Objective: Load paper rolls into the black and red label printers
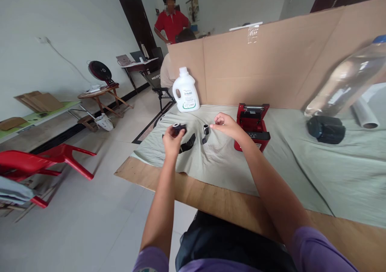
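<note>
Above the cloth, my left hand (172,140) grips a black roll (180,127) with a pale core; the roll is slightly blurred. A black strip (188,144) lies on the cloth just beside that hand. My right hand (223,124) hovers with bent fingers and the thumb apart, and I see nothing held in it. Close to its fingertips is a small black roll (206,129) with a white rim, a dark tail curling down from it. Right of this hand stands a red and black machine (255,137) with its lid raised, partly covered by my forearm.
A white jug (186,91) stands by the cardboard screen (259,62). On the right lie a large clear bottle (346,77), a black object (326,129) and a grey tube (366,113). A person in red (173,24) stands behind; a red chair (66,155) is at left.
</note>
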`<act>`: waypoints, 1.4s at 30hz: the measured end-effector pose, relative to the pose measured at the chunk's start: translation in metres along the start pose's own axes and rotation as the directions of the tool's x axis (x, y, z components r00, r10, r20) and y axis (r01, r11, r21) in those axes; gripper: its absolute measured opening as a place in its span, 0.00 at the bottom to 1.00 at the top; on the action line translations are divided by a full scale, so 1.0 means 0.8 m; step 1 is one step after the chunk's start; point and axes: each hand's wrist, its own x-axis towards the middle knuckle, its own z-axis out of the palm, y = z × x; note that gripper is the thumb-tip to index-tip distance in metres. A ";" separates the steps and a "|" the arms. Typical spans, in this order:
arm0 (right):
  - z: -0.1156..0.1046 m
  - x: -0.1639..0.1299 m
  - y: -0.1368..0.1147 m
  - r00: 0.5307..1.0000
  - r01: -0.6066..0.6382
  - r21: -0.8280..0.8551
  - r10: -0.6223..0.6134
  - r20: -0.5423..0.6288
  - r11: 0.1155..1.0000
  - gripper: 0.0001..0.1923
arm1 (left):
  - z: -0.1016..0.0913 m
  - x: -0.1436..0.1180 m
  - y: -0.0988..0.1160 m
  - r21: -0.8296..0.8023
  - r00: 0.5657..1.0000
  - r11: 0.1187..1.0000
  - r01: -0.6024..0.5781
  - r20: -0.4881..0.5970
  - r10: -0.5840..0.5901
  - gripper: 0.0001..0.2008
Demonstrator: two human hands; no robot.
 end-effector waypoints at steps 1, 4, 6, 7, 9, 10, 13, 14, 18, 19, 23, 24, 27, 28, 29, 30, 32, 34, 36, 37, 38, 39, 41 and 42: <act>-0.002 0.001 0.003 1.000 0.002 0.009 -0.002 -0.019 1.000 0.17 | -0.018 0.013 -0.007 0.019 0.999 1.000 0.025 -0.034 -0.024 0.22; -0.002 0.004 0.012 1.000 0.000 0.032 0.001 -0.028 0.999 0.16 | -0.059 0.038 -0.035 0.100 0.997 0.992 0.081 -0.027 -0.079 0.15; 0.002 0.005 0.018 1.000 -0.012 0.031 0.012 -0.012 0.999 0.16 | -0.073 0.040 -0.055 0.108 0.993 0.988 0.114 0.017 -0.116 0.14; 0.004 0.006 0.021 1.000 -0.020 0.026 0.020 -0.003 0.999 0.16 | -0.076 0.037 -0.064 0.102 0.991 0.987 0.125 0.029 -0.129 0.15; 0.009 0.006 0.025 0.999 -0.030 0.015 0.029 0.015 0.999 0.16 | -0.079 0.028 -0.078 0.117 0.994 0.988 0.101 0.020 -0.104 0.17; 0.011 0.007 0.027 0.999 -0.029 0.011 0.029 0.022 1.000 0.16 | -0.079 0.024 -0.082 0.143 0.997 0.987 0.073 0.007 -0.074 0.18; 0.019 0.008 0.032 0.999 -0.015 0.004 0.015 0.047 1.000 0.15 | -0.080 0.015 -0.085 0.202 1.000 0.979 0.017 -0.008 -0.016 0.21; 0.022 0.009 0.034 0.998 -0.013 0.001 0.013 0.054 1.000 0.15 | -0.080 0.013 -0.083 0.198 1.000 0.980 0.022 -0.002 -0.022 0.24; 0.037 0.008 0.037 0.996 -0.008 -0.010 0.009 0.092 1.000 0.13 | -0.080 0.009 -0.077 0.227 0.997 0.972 0.052 0.035 -0.061 0.35; 0.041 0.007 0.036 0.995 -0.006 -0.013 0.007 0.102 1.000 0.13 | -0.079 0.008 -0.076 0.257 0.997 0.965 0.057 0.044 -0.071 0.35; 0.057 0.003 0.031 0.992 0.017 -0.023 -0.014 0.121 1.000 0.10 | -0.078 0.006 -0.080 0.337 0.994 0.941 0.041 0.079 -0.071 0.33; 0.061 0.002 0.030 0.992 0.022 -0.026 -0.019 0.126 0.999 0.10 | -0.077 0.006 -0.081 0.339 0.995 0.940 0.030 0.078 -0.060 0.32; 0.070 0.002 0.028 0.991 0.039 -0.039 -0.034 0.133 0.998 0.10 | -0.076 0.007 -0.082 0.357 0.995 0.934 0.024 0.085 -0.058 0.30; 0.072 0.002 0.029 0.991 0.047 -0.046 -0.041 0.128 0.998 0.10 | -0.075 0.008 -0.082 0.372 0.993 0.927 0.034 0.094 -0.074 0.29; 0.074 0.003 0.030 0.992 0.055 -0.053 -0.048 0.118 0.997 0.10 | -0.074 0.008 -0.083 0.390 0.991 0.920 0.044 0.103 -0.090 0.28; 0.075 0.003 0.031 0.993 0.061 -0.063 -0.054 0.102 0.996 0.10 | -0.074 0.009 -0.083 0.407 0.989 0.912 0.051 0.109 -0.104 0.26; 0.077 0.005 0.035 0.996 0.063 -0.082 -0.058 0.065 0.995 0.09 | -0.073 0.009 -0.084 0.428 0.987 0.903 0.048 0.116 -0.107 0.23; 0.077 0.007 0.039 0.998 0.054 -0.091 -0.052 0.031 0.994 0.09 | -0.072 0.008 -0.086 0.446 0.987 0.894 0.034 0.126 -0.100 0.25; 0.077 0.009 0.042 0.999 0.047 -0.086 -0.048 -0.005 0.995 0.09 | -0.070 0.008 -0.087 0.465 0.986 0.885 0.037 0.129 -0.109 0.27; 0.077 0.011 0.044 0.999 0.043 -0.079 -0.046 -0.026 0.996 0.08 | -0.070 0.008 -0.088 0.474 0.985 0.880 0.043 0.126 -0.116 0.27; 0.076 0.012 0.045 0.998 0.039 -0.070 -0.043 -0.053 0.997 0.08 | -0.069 0.008 -0.087 0.479 0.986 0.877 0.048 0.118 -0.119 0.26; 0.075 0.013 0.046 0.996 0.032 -0.061 -0.038 -0.087 0.998 0.08 | -0.068 0.008 -0.087 0.479 0.987 0.876 0.050 0.109 -0.116 0.24; 0.072 0.016 0.048 0.985 0.004 -0.050 -0.013 -0.173 0.999 0.08 | -0.067 0.009 -0.084 0.473 0.991 0.880 0.045 0.091 -0.100 0.21; 0.071 0.017 0.049 0.976 -0.015 -0.050 0.004 -0.220 0.999 0.07 | -0.066 0.010 -0.082 0.474 0.992 0.879 0.046 0.084 -0.097 0.20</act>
